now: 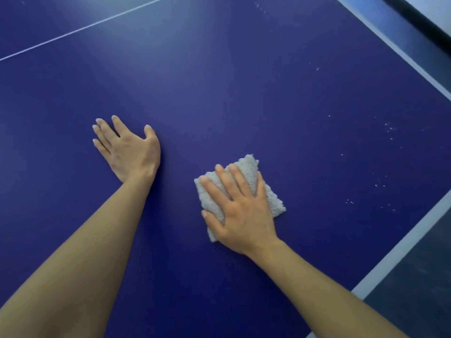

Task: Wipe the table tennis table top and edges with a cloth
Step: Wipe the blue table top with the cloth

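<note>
The blue table tennis table top point(244, 93) fills most of the view. A folded grey terry cloth point(249, 167) lies flat on it, right of centre. My right hand point(241, 211) presses on the cloth with fingers spread straight, covering most of it. My left hand point(129, 150) rests flat on the bare table top to the left of the cloth, fingers straight and apart from it.
A thin white centre line point(85, 26) crosses the top at the upper left. White edge bands point(400, 247) run along the right sides to a corner at the far right. Several pale specks point(390, 129) dot the surface near it. Dark floor point(419, 276) lies beyond.
</note>
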